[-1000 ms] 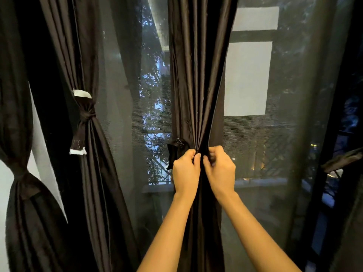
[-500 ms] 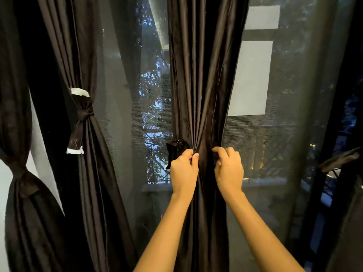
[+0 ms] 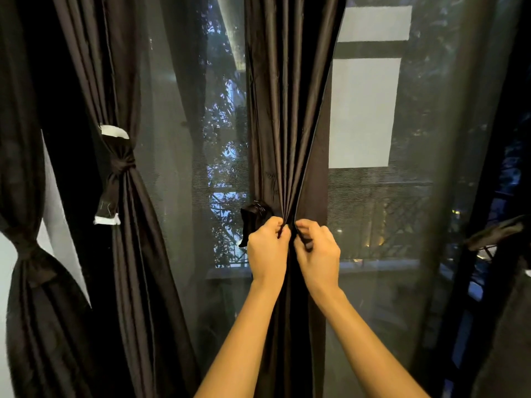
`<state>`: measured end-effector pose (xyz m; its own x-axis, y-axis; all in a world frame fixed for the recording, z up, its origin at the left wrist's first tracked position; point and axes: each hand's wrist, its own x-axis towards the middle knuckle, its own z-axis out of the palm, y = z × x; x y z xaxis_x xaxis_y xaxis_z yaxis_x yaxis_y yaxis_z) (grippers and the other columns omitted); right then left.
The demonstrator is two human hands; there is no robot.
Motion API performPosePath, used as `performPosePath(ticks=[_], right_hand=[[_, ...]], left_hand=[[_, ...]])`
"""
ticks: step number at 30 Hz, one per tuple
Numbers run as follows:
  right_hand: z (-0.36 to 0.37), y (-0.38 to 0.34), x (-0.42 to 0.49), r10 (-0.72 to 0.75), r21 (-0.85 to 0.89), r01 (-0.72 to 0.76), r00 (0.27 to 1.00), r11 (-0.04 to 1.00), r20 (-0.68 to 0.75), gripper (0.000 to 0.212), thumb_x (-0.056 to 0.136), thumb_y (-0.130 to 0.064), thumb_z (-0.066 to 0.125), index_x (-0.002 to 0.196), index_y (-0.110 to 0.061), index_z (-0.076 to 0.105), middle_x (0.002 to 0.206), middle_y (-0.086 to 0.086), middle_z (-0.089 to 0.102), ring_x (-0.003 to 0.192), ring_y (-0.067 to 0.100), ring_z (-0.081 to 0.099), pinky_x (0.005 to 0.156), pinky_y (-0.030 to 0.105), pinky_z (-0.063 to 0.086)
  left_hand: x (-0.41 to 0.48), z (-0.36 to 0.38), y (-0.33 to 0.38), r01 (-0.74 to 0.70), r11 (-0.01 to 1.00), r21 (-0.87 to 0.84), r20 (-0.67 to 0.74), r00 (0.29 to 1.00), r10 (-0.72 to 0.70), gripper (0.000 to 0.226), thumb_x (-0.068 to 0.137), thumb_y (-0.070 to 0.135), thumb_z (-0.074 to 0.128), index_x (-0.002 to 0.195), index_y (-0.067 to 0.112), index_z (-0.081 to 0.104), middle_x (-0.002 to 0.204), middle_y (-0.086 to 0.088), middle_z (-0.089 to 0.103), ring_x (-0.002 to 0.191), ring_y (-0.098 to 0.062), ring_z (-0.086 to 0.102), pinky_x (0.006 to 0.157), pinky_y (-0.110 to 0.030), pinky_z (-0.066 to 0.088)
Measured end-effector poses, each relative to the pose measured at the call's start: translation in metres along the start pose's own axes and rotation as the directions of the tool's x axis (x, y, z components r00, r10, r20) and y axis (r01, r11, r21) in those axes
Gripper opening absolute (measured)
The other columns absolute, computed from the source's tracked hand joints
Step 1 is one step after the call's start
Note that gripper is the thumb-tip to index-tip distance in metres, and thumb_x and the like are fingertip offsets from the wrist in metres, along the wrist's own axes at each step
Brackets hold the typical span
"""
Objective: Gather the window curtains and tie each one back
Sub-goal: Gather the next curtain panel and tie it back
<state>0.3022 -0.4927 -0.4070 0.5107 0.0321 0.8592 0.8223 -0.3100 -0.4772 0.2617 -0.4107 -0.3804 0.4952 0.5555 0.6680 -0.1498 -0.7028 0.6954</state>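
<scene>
We pinch the centre curtain [image 3: 287,110] with left hand [image 3: 267,248] and right hand [image 3: 317,254] — pleats bunched so the 9 o'clock tieback [image 3: 253,222] can wrap.

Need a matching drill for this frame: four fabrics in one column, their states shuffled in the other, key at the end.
Things
1. far-left curtain
2. second curtain from left
3. centre curtain
4. sheer net

States
A. see-through, trees show behind it
B. pinched by left hand and right hand
C. cinched by a plain dark band
D. cinched by a dark tie with white ends

Pairs: 1-C, 2-D, 3-B, 4-A
</scene>
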Motion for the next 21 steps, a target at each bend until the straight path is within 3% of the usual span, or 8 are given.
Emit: performPosePath(ticks=[2,4,6,8,13,15,21], right_hand=[[0.0,-0.001,-0.001,-0.02,0.028,0.02,0.999,0.999,0.029,0.029,0.082,-0.001,0.066,0.109,-0.013,0.066,0.089,0.001,0.063,0.078,0.013,0.062,0.071,0.024,0.052],[-0.001,0.0,0.001,0.008,0.034,-0.009,0.999,0.999,0.039,0.028,0.082,-0.001,0.067,0.108,-0.014,0.067,0.09,0.001,0.065,0.077,0.008,0.061,0.072,0.02,0.051],[-0.003,0.003,0.004,0.037,0.024,-0.038,0.999,0.999,0.028,0.026,0.082,-0.003,0.068,0.106,-0.015,0.068,0.09,0.0,0.068,0.077,0.007,0.062,0.072,0.023,0.053],[-0.003,0.005,0.005,0.058,0.04,-0.06,0.998,0.997,0.036,0.025,0.083,-0.005,0.069,0.106,-0.016,0.069,0.09,-0.002,0.07,0.078,0.004,0.063,0.073,0.022,0.054],[-0.003,0.006,0.006,0.082,0.113,-0.087,0.995,0.99,0.048,0.028,0.08,-0.007,0.074,0.107,-0.013,0.072,0.089,-0.006,0.072,0.079,-0.004,0.063,0.075,0.005,0.048],[-0.003,0.007,0.007,0.108,0.142,-0.116,0.992,0.983,0.06,0.029,0.078,-0.007,0.075,0.107,-0.011,0.072,0.088,-0.01,0.07,0.08,-0.014,0.061,0.075,0.003,0.046],[-0.009,0.004,0.009,0.183,0.207,-0.21,0.972,0.955,0.144,0.029,0.079,-0.014,0.076,0.107,-0.01,0.072,0.087,-0.009,0.071,0.078,-0.014,0.062,0.075,0.004,0.048]], left_hand=[[0.0,0.0,-0.001,-0.005,1.0,-0.022,0.02,1.0,0.005,0.005,0.086,0.017,0.062,0.085,0.013,0.065,0.074,-0.002,0.07,0.073,-0.018,0.067,0.066,-0.037,0.054],[-0.001,-0.002,0.0,-0.018,0.999,-0.049,0.048,0.999,0.02,0.007,0.087,0.015,0.063,0.09,0.011,0.067,0.078,-0.002,0.071,0.073,-0.011,0.066,0.069,-0.025,0.053],[-0.001,-0.005,0.001,-0.056,0.997,-0.054,0.087,0.994,0.06,0.008,0.089,0.014,0.062,0.082,0.01,0.065,0.069,0.003,0.066,0.062,0.003,0.058,0.059,-0.009,0.044],[0.0,-0.007,0.001,-0.093,0.995,-0.042,0.117,0.988,0.097,0.019,0.09,0.014,0.061,0.071,0.014,0.056,0.057,0.012,0.054,0.052,0.008,0.052,0.052,-0.007,0.039],[0.005,-0.006,-0.005,-0.155,0.988,-0.025,0.135,0.978,0.157,0.026,0.091,0.015,0.059,0.067,0.018,0.049,0.053,0.007,0.049,0.047,-0.006,0.044,0.049,-0.019,0.033],[0.004,-0.004,-0.008,-0.149,0.987,-0.06,0.135,0.978,0.156,0.026,0.092,0.015,0.057,0.067,0.015,0.051,0.052,0.006,0.05,0.046,-0.006,0.043,0.049,-0.023,0.036],[0.001,-0.004,-0.012,-0.088,0.988,-0.127,0.176,0.978,0.11,0.024,0.097,0.017,0.047,0.103,0.008,0.068,0.078,-0.009,0.069,0.071,-0.015,0.063,0.06,-0.004,0.038]])
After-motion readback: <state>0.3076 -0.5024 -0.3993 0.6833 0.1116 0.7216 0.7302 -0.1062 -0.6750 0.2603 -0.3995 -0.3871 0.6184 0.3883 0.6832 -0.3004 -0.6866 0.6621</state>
